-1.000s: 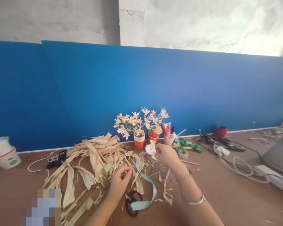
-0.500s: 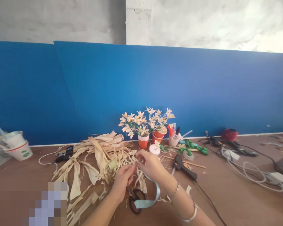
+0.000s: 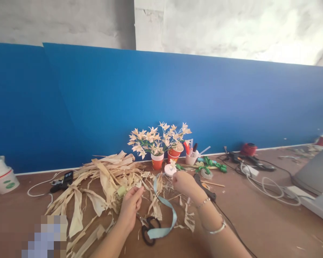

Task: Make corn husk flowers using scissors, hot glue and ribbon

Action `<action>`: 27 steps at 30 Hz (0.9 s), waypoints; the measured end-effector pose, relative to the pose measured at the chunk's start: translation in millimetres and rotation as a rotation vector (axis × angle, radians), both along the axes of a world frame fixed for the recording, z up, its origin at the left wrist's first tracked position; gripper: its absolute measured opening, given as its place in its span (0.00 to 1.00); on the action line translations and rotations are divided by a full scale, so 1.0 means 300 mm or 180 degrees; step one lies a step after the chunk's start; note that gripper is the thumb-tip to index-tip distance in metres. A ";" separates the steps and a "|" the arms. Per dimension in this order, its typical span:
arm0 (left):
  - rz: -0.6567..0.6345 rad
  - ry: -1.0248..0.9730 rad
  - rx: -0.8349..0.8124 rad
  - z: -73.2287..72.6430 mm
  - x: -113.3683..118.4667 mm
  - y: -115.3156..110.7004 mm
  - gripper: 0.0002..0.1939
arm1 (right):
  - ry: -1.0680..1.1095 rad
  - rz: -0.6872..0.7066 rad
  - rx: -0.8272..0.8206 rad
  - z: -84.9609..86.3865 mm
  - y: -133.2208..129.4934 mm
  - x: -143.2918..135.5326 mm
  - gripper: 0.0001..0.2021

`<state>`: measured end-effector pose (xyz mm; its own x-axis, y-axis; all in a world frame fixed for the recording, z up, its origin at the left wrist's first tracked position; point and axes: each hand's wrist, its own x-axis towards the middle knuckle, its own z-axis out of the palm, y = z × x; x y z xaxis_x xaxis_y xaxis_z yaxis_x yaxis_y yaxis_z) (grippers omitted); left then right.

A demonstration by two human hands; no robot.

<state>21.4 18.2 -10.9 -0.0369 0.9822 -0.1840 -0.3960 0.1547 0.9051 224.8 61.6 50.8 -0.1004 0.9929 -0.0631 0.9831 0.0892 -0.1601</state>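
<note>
My left hand [image 3: 130,206] is held in a pinch over the dry husk pile [image 3: 104,175]. A small pale bit shows at its fingertips, too small to name. To the right, my right hand [image 3: 185,184] is closed with fingers curled, beside the black glue gun [image 3: 211,193]. Whatever it may hold is hidden. Between the hands a light blue ribbon [image 3: 168,204] curves down across the black-handled scissors [image 3: 150,229]. Just behind my right hand is a white round disc [image 3: 170,170] with a pale flower on it.
Pale flowers [image 3: 156,138] stand in red-and-white paper cups [image 3: 157,163] near the blue partition [image 3: 150,89]. Alongside are a cup of pens [image 3: 191,157] and green stems [image 3: 218,166]. Cables [image 3: 269,190] and a power strip [image 3: 312,206] lie right. A white tub [image 3: 4,181] is left.
The hands have come apart: my right hand has moved right, away from my left hand, uncovering more of the ribbon. The view has turned to the right.
</note>
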 end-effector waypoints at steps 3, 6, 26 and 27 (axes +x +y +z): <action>-0.0038 0.0061 0.0034 -0.004 0.001 -0.001 0.16 | -0.0069 -0.0099 -0.0111 -0.030 0.038 0.074 0.11; -0.0044 0.0170 0.0065 -0.007 0.000 -0.001 0.16 | -0.0051 -0.0066 -0.0189 -0.072 0.056 0.085 0.10; 0.0271 0.0106 0.0200 0.002 -0.014 0.012 0.15 | 0.0061 0.0102 -0.0371 -0.119 0.074 0.083 0.07; 0.0255 0.0095 0.0204 0.001 -0.014 0.012 0.15 | 0.0070 0.0087 -0.0372 -0.120 0.074 0.080 0.07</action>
